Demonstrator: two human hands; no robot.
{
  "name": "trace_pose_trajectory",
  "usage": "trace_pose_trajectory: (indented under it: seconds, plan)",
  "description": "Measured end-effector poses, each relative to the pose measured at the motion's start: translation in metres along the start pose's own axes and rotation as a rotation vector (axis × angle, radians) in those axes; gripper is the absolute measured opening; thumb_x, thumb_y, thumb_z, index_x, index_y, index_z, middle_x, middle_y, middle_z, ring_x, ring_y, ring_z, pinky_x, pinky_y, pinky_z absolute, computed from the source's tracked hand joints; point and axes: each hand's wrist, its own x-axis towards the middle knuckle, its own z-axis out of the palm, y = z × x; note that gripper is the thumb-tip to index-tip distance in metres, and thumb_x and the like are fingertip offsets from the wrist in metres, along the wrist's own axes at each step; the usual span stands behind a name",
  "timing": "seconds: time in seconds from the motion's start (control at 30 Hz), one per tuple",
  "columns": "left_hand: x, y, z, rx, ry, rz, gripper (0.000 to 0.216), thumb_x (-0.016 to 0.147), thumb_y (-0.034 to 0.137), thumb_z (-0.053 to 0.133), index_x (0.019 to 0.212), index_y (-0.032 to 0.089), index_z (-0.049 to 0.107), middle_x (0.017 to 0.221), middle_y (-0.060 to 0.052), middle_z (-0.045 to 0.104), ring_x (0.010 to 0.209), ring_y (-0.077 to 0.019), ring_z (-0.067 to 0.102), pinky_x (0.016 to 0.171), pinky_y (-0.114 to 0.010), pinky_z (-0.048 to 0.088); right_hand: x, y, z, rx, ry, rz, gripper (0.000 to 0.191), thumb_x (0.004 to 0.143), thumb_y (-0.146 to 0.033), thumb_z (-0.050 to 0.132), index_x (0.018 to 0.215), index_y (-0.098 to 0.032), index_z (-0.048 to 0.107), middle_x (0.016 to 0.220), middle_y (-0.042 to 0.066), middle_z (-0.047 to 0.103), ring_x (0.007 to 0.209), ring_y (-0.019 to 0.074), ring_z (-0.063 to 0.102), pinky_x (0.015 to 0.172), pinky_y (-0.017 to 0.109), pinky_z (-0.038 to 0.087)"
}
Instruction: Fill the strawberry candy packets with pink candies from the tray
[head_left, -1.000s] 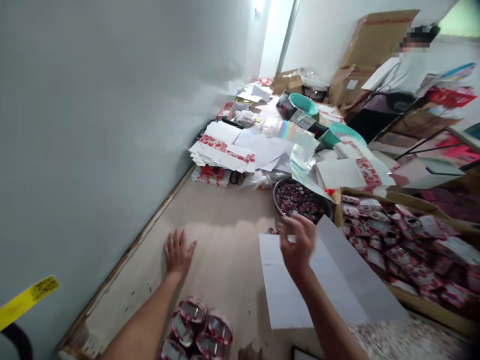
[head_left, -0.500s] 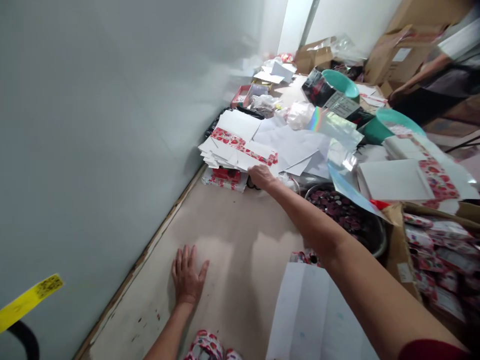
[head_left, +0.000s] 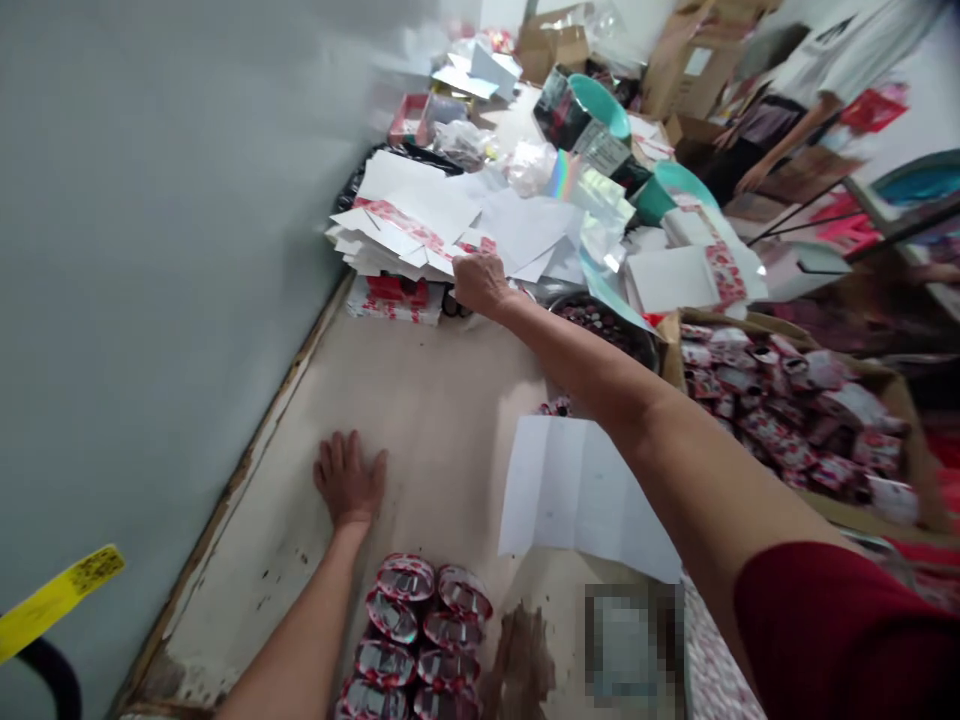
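My left hand (head_left: 346,480) lies flat on the beige floor with its fingers stretched out, holding nothing. My right arm reaches far forward. My right hand (head_left: 480,283) is closed on the near edge of a stack of flat white cardboard sheets with red strawberry print (head_left: 405,235). A folded white sheet (head_left: 577,495) lies on the floor under my right forearm. Several red-and-silver packets (head_left: 416,640) sit stacked close to me, beside my left forearm.
A metal bowl of dark round pieces (head_left: 611,325) stands right of my right hand. A cardboard box full of red packets (head_left: 795,415) is at the right. Teal tubs (head_left: 604,100), loose paper and boxes crowd the back. Another person (head_left: 817,80) is at the top right. A grey wall (head_left: 150,250) runs along the left.
My right hand left the white sheet, reached forward to the stack of printed cardboard and closed on its edge. My left hand stayed flat on the floor. The view shifted.
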Motion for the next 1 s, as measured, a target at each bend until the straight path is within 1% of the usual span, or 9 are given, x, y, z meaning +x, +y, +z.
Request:
trace_pose_trajectory:
  seconds: [0.07,0.13,0.23,0.37,0.5,0.57,0.73,0.9,1.0]
  plan:
    - [0.0,-0.005,0.001,-0.03,-0.002,0.018,0.07,0.097,0.059,0.052,0.149,0.012,0.053,0.164,-0.02,0.038,0.157,-0.0372,0.023,0.126,-0.057,0.016,-0.028,-0.013,-0.007,-0.024,0.038,0.053,0.036,0.095,-0.013,0.047,0.125,0.002,0.06,0.11,0.025,0.07,0.103,0.0318,0.067,0.09,0.042,0.048]
    - [0.002,-0.011,-0.001,-0.095,-0.011,0.012,0.067,0.095,0.059,0.054,0.144,0.013,0.057,0.161,-0.021,0.042,0.156,-0.037,0.026,0.125,-0.057,0.018,-0.064,-0.032,-0.006,-0.022,0.024,0.006,0.034,0.097,-0.014,0.045,0.124,-0.003,0.061,0.108,0.022,0.071,0.096,0.0286,0.069,0.085,0.038,0.048]
    - [0.019,-0.004,-0.009,-0.327,0.026,-0.171,0.057,0.093,0.056,0.056,0.127,0.012,0.067,0.142,-0.023,0.06,0.141,-0.0351,0.049,0.119,-0.052,0.033,-0.115,-0.057,0.011,-0.002,-0.101,-0.028,0.031,0.098,-0.016,0.044,0.117,-0.011,0.067,0.108,0.019,0.074,0.094,0.0261,0.07,0.08,0.034,0.047]
    - [0.073,0.051,-0.021,-0.924,0.002,-0.524,0.058,0.088,0.055,0.067,0.127,0.01,0.064,0.12,-0.02,0.072,0.112,-0.0266,0.069,0.1,-0.039,0.052,-0.147,-0.07,0.041,0.041,-0.194,0.037,0.028,0.098,-0.022,0.047,0.108,-0.014,0.072,0.107,0.016,0.076,0.094,0.025,0.071,0.076,0.031,0.046]
    - [0.125,0.124,-0.017,-1.455,-0.371,-0.61,0.067,0.082,0.054,0.08,0.129,0.01,0.061,0.121,-0.02,0.072,0.102,-0.0233,0.072,0.093,-0.038,0.056,-0.15,-0.066,0.051,0.069,-0.172,0.039,0.029,0.098,-0.024,0.048,0.105,-0.017,0.075,0.107,0.013,0.077,0.094,0.0247,0.072,0.075,0.031,0.046]
    - [0.137,0.146,-0.011,-1.62,-0.438,-0.614,0.061,0.082,0.051,0.082,0.125,0.012,0.063,0.121,-0.018,0.072,0.099,-0.0227,0.073,0.093,-0.039,0.057,-0.15,-0.061,0.051,0.117,-0.147,0.075,0.027,0.096,-0.027,0.053,0.106,-0.019,0.077,0.105,0.011,0.079,0.093,0.0244,0.073,0.076,0.031,0.047]
    - [0.134,0.167,-0.003,-1.992,-0.276,-0.59,0.057,0.083,0.052,0.081,0.124,0.016,0.066,0.117,-0.012,0.076,0.104,-0.0221,0.074,0.096,-0.035,0.058,-0.154,-0.042,0.049,0.481,-0.009,0.136,0.044,0.081,-0.027,0.074,0.125,-0.027,0.073,0.096,0.0,0.08,0.087,0.0191,0.073,0.078,0.027,0.048]
    - [0.129,0.192,-0.003,-2.219,-0.157,-0.714,0.044,0.089,0.047,0.077,0.118,0.015,0.072,0.105,-0.009,0.079,0.099,-0.0195,0.076,0.094,-0.029,0.059,-0.159,-0.025,0.058,0.668,0.028,0.073,0.044,0.071,-0.017,0.077,0.114,-0.025,0.078,0.083,-0.002,0.077,0.079,0.016,0.069,0.078,0.026,0.049]
    - [0.132,0.208,-0.009,-2.225,-0.085,-0.79,0.037,0.097,0.048,0.066,0.113,0.015,0.074,0.1,-0.007,0.079,0.094,-0.0169,0.076,0.09,-0.026,0.06,-0.159,-0.016,0.063,0.93,-0.018,0.03,0.05,0.068,-0.024,0.082,0.118,-0.022,0.077,0.081,-0.001,0.073,0.075,0.0152,0.067,0.077,0.027,0.051]
